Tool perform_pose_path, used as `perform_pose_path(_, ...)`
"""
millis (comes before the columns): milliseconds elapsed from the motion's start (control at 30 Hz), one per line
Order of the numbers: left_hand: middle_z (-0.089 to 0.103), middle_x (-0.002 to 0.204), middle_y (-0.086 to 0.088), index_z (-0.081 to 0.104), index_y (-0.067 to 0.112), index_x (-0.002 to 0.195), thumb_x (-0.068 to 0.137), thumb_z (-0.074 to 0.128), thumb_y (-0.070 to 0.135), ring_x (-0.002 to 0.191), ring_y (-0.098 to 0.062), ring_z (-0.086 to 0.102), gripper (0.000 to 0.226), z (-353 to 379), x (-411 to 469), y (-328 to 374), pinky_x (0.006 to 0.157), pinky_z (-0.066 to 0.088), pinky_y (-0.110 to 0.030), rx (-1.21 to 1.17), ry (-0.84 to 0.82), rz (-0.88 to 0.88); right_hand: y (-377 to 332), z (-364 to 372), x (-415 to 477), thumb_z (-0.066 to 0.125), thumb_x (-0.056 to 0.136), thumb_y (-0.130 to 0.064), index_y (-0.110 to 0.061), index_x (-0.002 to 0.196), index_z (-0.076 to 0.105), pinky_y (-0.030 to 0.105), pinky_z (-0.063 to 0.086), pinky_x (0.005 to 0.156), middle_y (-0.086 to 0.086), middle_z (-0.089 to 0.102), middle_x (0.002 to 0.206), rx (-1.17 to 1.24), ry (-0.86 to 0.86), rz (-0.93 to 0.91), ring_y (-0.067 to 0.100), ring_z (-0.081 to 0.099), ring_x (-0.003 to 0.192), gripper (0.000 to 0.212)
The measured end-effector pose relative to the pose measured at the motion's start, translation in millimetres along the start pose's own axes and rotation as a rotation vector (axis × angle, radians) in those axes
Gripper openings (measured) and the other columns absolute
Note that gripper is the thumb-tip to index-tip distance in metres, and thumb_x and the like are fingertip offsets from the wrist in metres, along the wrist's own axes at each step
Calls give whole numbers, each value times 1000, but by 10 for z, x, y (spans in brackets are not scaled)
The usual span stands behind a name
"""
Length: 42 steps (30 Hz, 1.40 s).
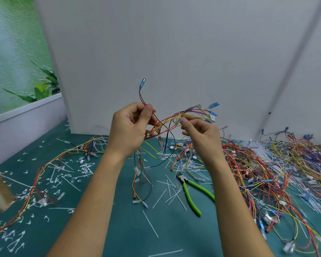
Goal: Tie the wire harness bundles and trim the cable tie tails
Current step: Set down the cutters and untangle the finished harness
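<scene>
both hands are raised above the bench. left hand (pixel 130 130) pinches the wire harness (pixel 167 121) between thumb and curled fingers; right hand (pixel 200 134) pinches a small white piece on the bundle, probably a cable tie (pixel 178 120), though it is too small to be sure. the harness runs left to right between the hands, loose ends hanging down. green-handled cutters (pixel 191 191) lie on the teal bench mat (pixel 128 238) below, nearer the right hand. an untied harness pile (pixel 276 164) fills the right edge; trimmed tie tails (pixel 150 223) litter the mat.
</scene>
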State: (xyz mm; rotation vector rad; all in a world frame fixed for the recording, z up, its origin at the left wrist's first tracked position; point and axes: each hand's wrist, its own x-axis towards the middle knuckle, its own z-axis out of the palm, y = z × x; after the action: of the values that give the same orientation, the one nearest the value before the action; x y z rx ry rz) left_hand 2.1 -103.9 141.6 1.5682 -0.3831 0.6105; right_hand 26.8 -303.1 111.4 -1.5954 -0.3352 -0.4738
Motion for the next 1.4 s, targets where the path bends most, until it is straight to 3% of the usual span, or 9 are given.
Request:
perform_pose_path(100, 71, 70, 3, 64, 12, 90, 106, 52, 25, 70, -19, 75, 23, 10, 12, 7, 48, 59, -32, -59, 47, -47, -11, 1, 2, 69, 99, -36, -20, 80, 78, 34, 60, 90, -9, 79, 104, -1, 18, 24, 11, 74, 98, 26)
perform_pose_path(167, 68, 67, 6, 61, 13, 90, 107, 49, 26, 69, -18, 74, 25, 12, 18, 6, 47, 56, -29, -95, 70, -87, -11, 2, 2, 68, 99, -34, -17, 81, 77, 37, 61, 92, -6, 78, 106, 20, 19, 25, 11, 73, 101, 26)
perform_pose_path(300, 75, 75, -3, 62, 13, 89, 107, 49, 26, 78, -24, 75, 25, -4, 37, 7, 61, 57, -28, -139, 64, -98, -14, -4, 0, 69, 99, -36, -18, 93, 77, 40, 62, 92, -11, 78, 101, 21, 13, 24, 8, 74, 99, 21)
perform_pose_path(467, 76, 82, -3, 67, 15, 91, 102, 57, 29, 85, -20, 72, 20, -42, 50, -9, 74, 53, -33, -124, 29, -61, -63, 9, -18, 67, 100, -36, -21, 109, 72, 36, 65, 71, -8, 77, 96, 124, 2, 31, 18, 76, 100, 18)
perform_pose_path(533, 76, 83, -1, 68, 15, 93, 100, 59, 29, 86, -18, 71, 18, -44, 44, -5, 74, 53, -33, -131, 15, -47, -97, 27, -32, 67, 100, -38, -22, 112, 70, 34, 64, 64, -5, 75, 102, 184, -24, 38, 24, 78, 98, 20)
perform_pose_path(667, 75, 86, 2, 69, 16, 95, 97, 60, 30, 91, -17, 71, 17, -38, 35, 20, 75, 53, -33, -159, 4, -23, -134, 55, -37, 65, 95, -51, -17, 127, 63, 40, 64, 58, 0, 69, 124, 265, -73, 109, 33, 79, 92, 47)
perform_pose_path(833, 77, 95, -6, 67, 14, 96, 97, 58, 27, 97, -25, 71, 16, -39, 26, 63, 77, 52, -36, -261, -38, -46, -149, 52, -31, 68, 86, -64, -25, 132, 60, 35, 62, 52, -3, 62, 138, 336, -142, 197, 40, 78, 90, 61)
perform_pose_path(1100, 75, 92, -11, 60, 13, 97, 103, 55, 18, 85, -30, 71, 10, -4, 7, 107, 70, 55, -32, -378, -78, -85, -121, 56, -63, 82, 77, -54, -29, 140, 50, 31, 60, 55, -4, 56, 141, 263, -197, 184, 30, 78, 83, 75)
perform_pose_path(1400, 75, 82, -4, 72, 18, 92, 82, 74, 27, 82, -24, 73, 14, 0, -2, 118, 66, 57, -31, -288, -17, -41, -113, 52, -93, 93, 70, -44, -42, 146, 39, 27, 55, 56, -11, 60, 135, 183, -230, 200, 19, 64, 63, 93)
